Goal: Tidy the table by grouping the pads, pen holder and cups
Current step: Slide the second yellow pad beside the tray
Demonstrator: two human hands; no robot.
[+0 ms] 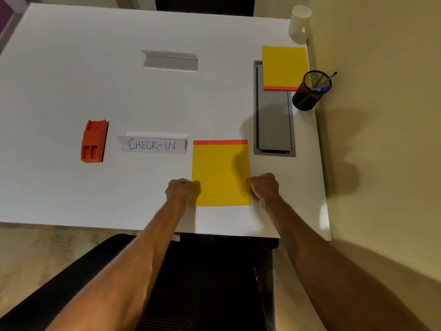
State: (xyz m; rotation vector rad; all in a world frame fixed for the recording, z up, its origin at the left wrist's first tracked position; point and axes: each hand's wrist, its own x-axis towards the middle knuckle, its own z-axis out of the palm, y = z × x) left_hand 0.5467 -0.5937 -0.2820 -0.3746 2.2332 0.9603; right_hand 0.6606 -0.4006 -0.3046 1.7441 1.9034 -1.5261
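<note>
Near the table's (71, 199) front edge, the left hand (179, 190) and right hand (264, 187) pinch opposite sides of a yellow pad (220, 174). Far right, a second yellow pad (284, 66) lies beside the mesh pen holder (310, 91), paper cups (298, 22) behind.

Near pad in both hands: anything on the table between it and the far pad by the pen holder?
Nothing stands on that path. Between the near pad and the far pad lies only the flush grey cable hatch, which the far pad partly overlaps.

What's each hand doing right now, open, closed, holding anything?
Left hand: closed, gripping the left edge of the near yellow pad.
Right hand: closed, gripping the same pad's right edge.
</note>
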